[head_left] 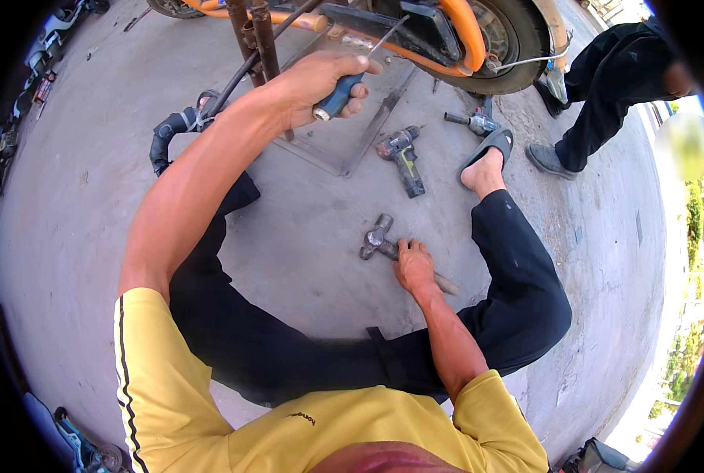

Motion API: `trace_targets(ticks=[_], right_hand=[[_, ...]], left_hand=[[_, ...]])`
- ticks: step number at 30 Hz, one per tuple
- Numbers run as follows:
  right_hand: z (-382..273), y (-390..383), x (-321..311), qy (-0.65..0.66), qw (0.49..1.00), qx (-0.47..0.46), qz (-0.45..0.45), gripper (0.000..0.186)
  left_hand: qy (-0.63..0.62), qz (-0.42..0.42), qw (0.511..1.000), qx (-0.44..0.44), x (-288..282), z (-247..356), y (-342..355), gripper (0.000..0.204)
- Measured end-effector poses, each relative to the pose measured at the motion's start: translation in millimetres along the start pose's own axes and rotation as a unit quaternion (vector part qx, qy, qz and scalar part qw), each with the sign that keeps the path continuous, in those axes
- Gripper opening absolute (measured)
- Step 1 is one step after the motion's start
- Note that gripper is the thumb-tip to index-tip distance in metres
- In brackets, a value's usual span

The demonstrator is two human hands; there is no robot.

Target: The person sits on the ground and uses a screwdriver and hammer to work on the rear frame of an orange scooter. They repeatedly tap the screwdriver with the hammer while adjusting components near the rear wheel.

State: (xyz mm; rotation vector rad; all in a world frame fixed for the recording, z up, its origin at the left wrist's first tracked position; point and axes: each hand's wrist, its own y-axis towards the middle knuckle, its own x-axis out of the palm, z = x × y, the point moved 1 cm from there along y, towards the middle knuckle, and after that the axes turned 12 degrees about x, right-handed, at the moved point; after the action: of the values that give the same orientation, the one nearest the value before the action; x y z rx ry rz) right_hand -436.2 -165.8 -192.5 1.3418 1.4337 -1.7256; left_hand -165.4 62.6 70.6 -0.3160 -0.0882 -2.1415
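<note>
My left hand (320,77) reaches far forward, closed round the blue handle of a screwdriver (338,96). Its thin shaft slants up and right, with the tip at a black part (427,33) low on an orange two-wheeler (471,35). Between my legs, my right hand (416,266) grips the handle of a hammer (377,236). The hammer's metal head points forward and left, and the wooden end of its handle shows past my palm. I cannot tell whether the hammer rests on the ground or is slightly raised.
A cordless drill (403,160) and another power tool (474,122) lie on the concrete by my sandalled foot. A rusty metal stand (263,43) rises beside my left arm. Someone in dark trousers (616,83) is at the right, near the rear wheel (517,39).
</note>
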Motion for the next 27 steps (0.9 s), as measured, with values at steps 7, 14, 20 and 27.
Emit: trace_targets(ticks=[7, 14, 20, 27], right_hand=[[-20.5, -12.2, -22.6, 0.151, 0.986, 0.011, -0.074, 0.049], [-77.7, -67.8, -99.1, 0.307, 0.948, -0.085, -0.008, 0.057], [-128.2, -70.1, -160.7, 0.242, 0.894, -0.304, 0.222, 0.061], [-145.3, -55.5, -185.3, 0.197, 0.887, -0.312, 0.278, 0.061]], left_hand=[[-0.007, -0.039, 0.999, -0.026, -13.3, 6.6, 13.8, 0.037], [-0.005, -0.030, 0.999, -0.038, -9.2, -1.9, 20.2, 0.032], [0.002, -0.027, 0.999, -0.037, -11.3, -1.5, 21.6, 0.028], [0.011, -0.026, 0.999, -0.031, -4.9, 0.7, 21.6, 0.025]])
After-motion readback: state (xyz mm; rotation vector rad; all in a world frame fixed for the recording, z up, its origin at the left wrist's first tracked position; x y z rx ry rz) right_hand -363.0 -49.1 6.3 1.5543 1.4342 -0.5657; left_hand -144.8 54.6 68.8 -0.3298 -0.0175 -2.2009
